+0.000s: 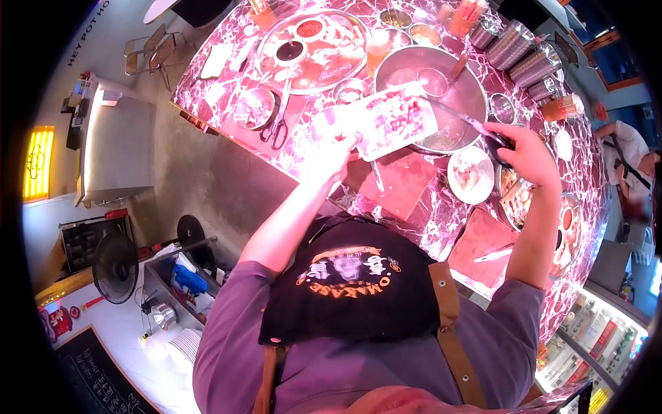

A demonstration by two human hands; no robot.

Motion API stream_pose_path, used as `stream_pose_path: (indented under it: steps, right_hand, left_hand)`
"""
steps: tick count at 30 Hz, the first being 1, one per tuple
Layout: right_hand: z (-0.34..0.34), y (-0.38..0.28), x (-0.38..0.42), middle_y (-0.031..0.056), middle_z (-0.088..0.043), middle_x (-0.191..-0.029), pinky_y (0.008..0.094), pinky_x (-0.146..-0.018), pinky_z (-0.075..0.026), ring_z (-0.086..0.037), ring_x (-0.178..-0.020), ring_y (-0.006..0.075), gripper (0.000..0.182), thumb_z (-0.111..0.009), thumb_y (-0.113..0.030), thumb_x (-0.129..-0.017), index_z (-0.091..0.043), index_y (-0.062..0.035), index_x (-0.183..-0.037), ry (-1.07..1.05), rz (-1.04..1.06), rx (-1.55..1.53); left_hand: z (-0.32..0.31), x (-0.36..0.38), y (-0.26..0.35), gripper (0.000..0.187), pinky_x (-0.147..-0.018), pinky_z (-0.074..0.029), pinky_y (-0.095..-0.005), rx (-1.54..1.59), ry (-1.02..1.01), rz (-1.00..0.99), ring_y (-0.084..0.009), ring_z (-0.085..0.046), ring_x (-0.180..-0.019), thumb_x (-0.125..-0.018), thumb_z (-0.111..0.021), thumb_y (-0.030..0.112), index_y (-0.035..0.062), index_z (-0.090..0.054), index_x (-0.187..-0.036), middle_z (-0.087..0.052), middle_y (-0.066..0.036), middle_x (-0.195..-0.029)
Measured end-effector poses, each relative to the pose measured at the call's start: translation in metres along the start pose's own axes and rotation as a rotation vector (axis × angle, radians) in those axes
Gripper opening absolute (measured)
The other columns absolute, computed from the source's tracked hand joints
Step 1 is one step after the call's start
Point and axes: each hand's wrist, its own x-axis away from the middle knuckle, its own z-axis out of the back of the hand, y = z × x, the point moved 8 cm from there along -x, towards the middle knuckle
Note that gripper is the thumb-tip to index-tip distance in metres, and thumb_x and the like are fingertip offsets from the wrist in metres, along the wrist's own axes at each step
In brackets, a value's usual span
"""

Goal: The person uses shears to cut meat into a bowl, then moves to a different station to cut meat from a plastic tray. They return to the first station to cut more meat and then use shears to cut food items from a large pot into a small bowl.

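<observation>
My left hand (336, 153) is closed on the near left edge of a white rectangular tray (364, 153), which is tilted at the near left side of a large round metal pot (480, 93). Small cut pieces of food (398, 119) lie in the tray. My right hand (525, 153) grips black-handled scissors (476, 125), their blades pointing left across the pot's near side toward the tray. Inside the pot is liquid with a smaller round bowl or ladle (432, 81). A white plate of food (471, 175) stands just below the pot.
Left of the pot lie a big round platter (314, 81) with sauce bowls, another pair of scissors (278, 131) and a bowl (255, 109). Stacked metal cups (514, 45) stand at the back right. Mats (396, 183) lie along the near edge. Another person (627, 148) is at far right.
</observation>
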Motion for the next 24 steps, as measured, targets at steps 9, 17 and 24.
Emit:
stream_pose_path:
  steps: [9,17,24]
  right_hand:
    - [0.029,0.086,-0.123,0.0137,-0.071,-0.118,0.0383,-0.094,-0.052,-0.068,-0.107,0.0292,0.049,-0.069,-0.016,-0.083,-0.062,-0.0072,-0.131,0.255,0.060,0.568]
    - [-0.019,0.107,-0.228,0.0189,-0.069,-0.119,0.0419,-0.097,-0.052,-0.067,-0.114,0.0323,0.043,-0.070,-0.031,-0.080,-0.073,-0.0061,-0.115,0.063,-0.229,0.807]
    - [-0.053,0.192,-0.359,0.0256,-0.070,-0.098,0.0469,-0.087,-0.054,-0.069,-0.095,0.0400,0.036,-0.048,-0.024,-0.091,-0.075,0.0002,-0.091,0.018,0.173,1.017]
  left_hand:
    - [0.048,0.019,-0.012,0.012,-0.071,-0.058,-0.0312,-0.072,0.115,0.023,-0.0167,-0.069,-0.088,-0.093,-0.065,0.009,0.0052,-0.066,-0.104,-0.072,-0.009,-0.103]
    - [0.143,0.115,-0.054,0.030,-0.072,-0.058,-0.0370,-0.002,0.362,0.041,-0.0226,-0.071,-0.092,-0.094,-0.055,0.011,0.0038,-0.060,-0.123,-0.071,-0.011,-0.107]
    - [0.234,0.272,-0.146,0.026,-0.068,-0.056,-0.0336,0.374,0.794,-0.074,-0.0202,-0.069,-0.091,-0.092,-0.055,0.010,0.0032,-0.062,-0.116,-0.069,-0.009,-0.107]
